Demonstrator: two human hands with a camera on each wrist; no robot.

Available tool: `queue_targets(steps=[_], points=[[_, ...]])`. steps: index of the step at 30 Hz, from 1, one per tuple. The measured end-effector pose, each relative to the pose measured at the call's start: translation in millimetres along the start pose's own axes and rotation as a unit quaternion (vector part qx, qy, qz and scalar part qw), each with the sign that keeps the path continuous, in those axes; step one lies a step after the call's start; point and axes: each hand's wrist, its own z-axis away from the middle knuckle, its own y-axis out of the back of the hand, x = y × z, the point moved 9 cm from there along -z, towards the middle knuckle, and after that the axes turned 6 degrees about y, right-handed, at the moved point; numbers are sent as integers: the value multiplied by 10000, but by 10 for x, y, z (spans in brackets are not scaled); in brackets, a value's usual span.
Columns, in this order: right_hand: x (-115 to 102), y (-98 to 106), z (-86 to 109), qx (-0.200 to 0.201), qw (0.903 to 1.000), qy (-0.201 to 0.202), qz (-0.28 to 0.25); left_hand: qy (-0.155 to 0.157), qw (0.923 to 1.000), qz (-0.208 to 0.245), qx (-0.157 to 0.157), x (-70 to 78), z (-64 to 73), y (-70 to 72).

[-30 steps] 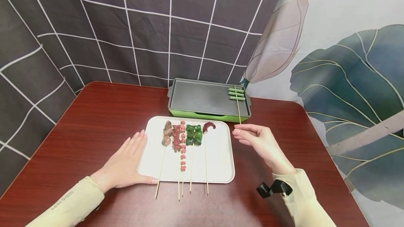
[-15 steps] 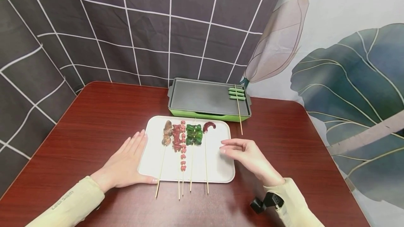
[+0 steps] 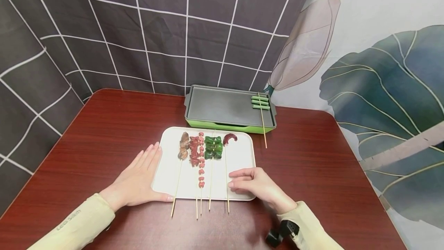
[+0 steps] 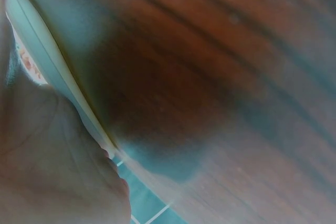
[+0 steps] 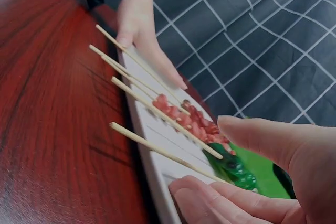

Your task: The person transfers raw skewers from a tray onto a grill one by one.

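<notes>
On a glossy red-brown wooden worktop point(image 3: 166, 234), I see five thin pale wooden skewers point(image 3: 228, 203) overhanging the near edge of a white rectangular tray point(image 3: 243, 149). The person's left hand point(image 3: 137, 186) is released, its fingers extended along the tray's left edge. The right hand point(image 3: 256, 186) is also released, thumb and fingertips parted, just beside the rightmost skewer; I cannot tell whether they touch. The skewers bear, left to right, brown, dark red, pinkish-red and green pieces and a dark red curl. Beyond the tray, a skewer of green stalks point(image 3: 260, 102) lies at the right end of a dark grey, green-based griddle point(image 3: 222, 107); behind hangs a white-gridded grey cloth point(image 3: 163, 30).
</notes>
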Motion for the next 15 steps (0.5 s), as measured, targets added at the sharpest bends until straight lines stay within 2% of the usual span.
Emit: queue_targets(steps=[7, 11, 15], points=[[81, -87, -24, -92, 9987, -232, -451, -14, 10000, -9, 23, -6, 1, -10], [102, -134, -16, -133, 9983, -358, -447, -20, 10000, -20, 36, -12, -3, -15], [89, -136, -8, -72, 9986, -311, -422, -25, 10000, -11, 33, -12, -11, -16]])
